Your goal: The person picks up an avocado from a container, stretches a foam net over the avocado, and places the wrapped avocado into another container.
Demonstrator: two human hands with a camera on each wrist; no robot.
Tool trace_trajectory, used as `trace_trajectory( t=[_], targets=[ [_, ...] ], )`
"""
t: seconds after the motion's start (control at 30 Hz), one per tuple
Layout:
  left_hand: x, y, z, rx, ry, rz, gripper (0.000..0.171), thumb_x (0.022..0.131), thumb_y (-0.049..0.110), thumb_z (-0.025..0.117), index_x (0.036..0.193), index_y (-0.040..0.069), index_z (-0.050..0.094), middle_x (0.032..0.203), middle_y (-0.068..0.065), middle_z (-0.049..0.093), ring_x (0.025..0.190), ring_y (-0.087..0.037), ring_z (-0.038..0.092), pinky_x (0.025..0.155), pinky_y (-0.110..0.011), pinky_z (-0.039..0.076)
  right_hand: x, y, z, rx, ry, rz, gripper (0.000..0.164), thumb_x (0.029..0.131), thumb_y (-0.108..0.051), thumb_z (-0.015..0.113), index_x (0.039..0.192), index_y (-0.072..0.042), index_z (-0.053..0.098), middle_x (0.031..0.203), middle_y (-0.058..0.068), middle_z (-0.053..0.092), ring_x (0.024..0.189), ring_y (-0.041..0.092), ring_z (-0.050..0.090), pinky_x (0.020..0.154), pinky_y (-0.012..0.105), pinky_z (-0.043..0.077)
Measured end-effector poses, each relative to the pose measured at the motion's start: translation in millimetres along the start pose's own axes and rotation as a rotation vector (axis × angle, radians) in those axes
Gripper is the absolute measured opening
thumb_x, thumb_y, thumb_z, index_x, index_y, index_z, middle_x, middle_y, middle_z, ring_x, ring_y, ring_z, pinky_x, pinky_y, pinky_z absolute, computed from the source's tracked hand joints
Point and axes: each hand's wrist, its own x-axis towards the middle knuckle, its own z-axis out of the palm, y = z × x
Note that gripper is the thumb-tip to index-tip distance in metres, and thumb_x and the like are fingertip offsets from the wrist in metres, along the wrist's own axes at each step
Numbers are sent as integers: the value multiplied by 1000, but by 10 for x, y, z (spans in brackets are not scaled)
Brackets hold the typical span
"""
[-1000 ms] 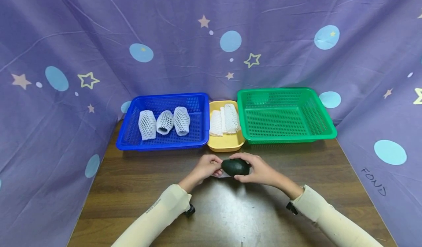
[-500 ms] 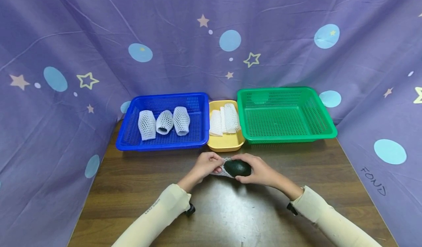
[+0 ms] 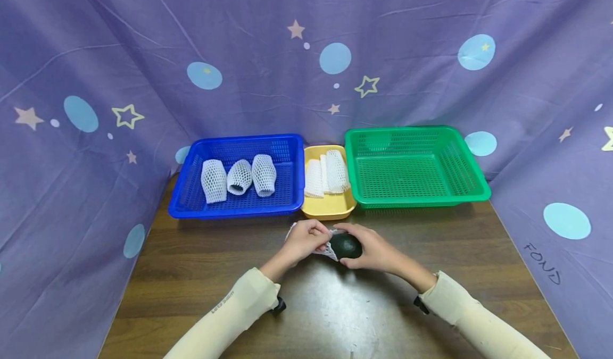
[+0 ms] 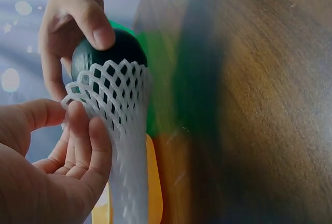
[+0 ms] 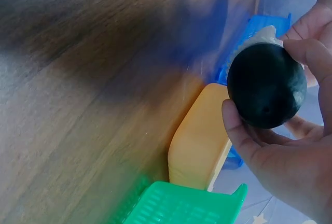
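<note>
A dark green avocado (image 3: 347, 246) is held by my right hand (image 3: 375, 248), thumb on the near side and fingers on the far side. Its left end sits inside a white foam net sleeve (image 4: 122, 99), stretched wide at the mouth. My left hand (image 3: 303, 242) pinches the sleeve's rim between thumb and fingertip. In the left wrist view the rest of the sleeve hangs narrow and slack below the fruit. The right wrist view shows the avocado's rounded bare end (image 5: 267, 86) facing the camera, with the sleeve mostly hidden behind it.
Behind the hands stand a blue basket (image 3: 239, 210) with 3 sleeved fruits (image 3: 214, 181), a yellow tray (image 3: 328, 207) with several flat foam sleeves (image 3: 337, 171), and a green basket (image 3: 416, 202). They rest on a wooden table (image 3: 206, 274) backed by a purple curtain (image 3: 268, 98).
The sleeve's mouth has come over the avocado's left end, and more netting now shows around it. My left hand has shifted slightly right along the rim; my right hand keeps its grip.
</note>
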Motion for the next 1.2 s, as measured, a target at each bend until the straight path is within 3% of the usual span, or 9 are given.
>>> trace_trajectory(
  t=[0.33, 0.5, 0.7, 0.83, 0.97, 1.07, 1.2],
  targets=[
    [-6, 26, 26, -158, -157, 54, 15, 90, -2, 67, 100, -13, 65, 79, -1, 69, 67, -6, 61, 65, -19, 58, 41, -13, 61, 34, 76, -33, 62, 77, -20, 87, 133, -11, 63, 123, 7, 69, 107, 18, 65, 87, 31, 57],
    [-4, -1, -11, -182, -149, 65, 18, 91, 0, 69, 102, -13, 65, 82, -5, 71, 68, -6, 64, 67, -23, 61, 43, -32, 60, 55, 110, -12, 61, 74, -21, 89, 129, -10, 66, 120, 7, 71, 105, 19, 65, 86, 30, 56],
    [-19, -22, -61, -157, -117, 67, 18, 91, 4, 72, 98, -11, 65, 78, 0, 71, 65, -6, 63, 63, -21, 58, 27, -7, 50, 121, 109, 95, 58, 76, -27, 89, 127, -12, 66, 116, 5, 72, 99, 16, 65, 82, 26, 56],
    [-45, -46, -103, -101, -117, 17, 14, 90, 5, 73, 91, -7, 66, 70, 1, 69, 59, -6, 62, 62, -28, 60, 5, 38, 34, 177, 108, 152, 58, 76, -30, 90, 126, -12, 66, 115, 5, 73, 97, 17, 66, 83, 29, 57],
    [-69, -107, -154, -38, -181, -109, 24, 94, 15, 72, 94, -9, 68, 69, -2, 69, 58, -6, 63, 66, -35, 63, -28, 70, 11, 215, 109, 167, 58, 77, -30, 89, 127, -12, 66, 115, 7, 73, 97, 18, 67, 83, 31, 57],
    [-67, -174, -165, -8, -237, -195, 37, 97, 24, 70, 102, -13, 68, 76, -9, 73, 61, -8, 66, 69, -36, 64, -39, 75, -3, 243, 105, 163, 57, 79, -28, 88, 128, -12, 66, 116, 7, 73, 99, 19, 67, 84, 31, 58],
    [-48, -252, -135, -39, -281, -193, 39, 98, 26, 68, 110, -12, 66, 96, -23, 76, 76, -23, 75, 80, -44, 64, -34, 72, -7, 285, 92, 156, 57, 80, -26, 88, 130, -14, 65, 120, 7, 71, 103, 19, 66, 88, 32, 58]
  ],
)
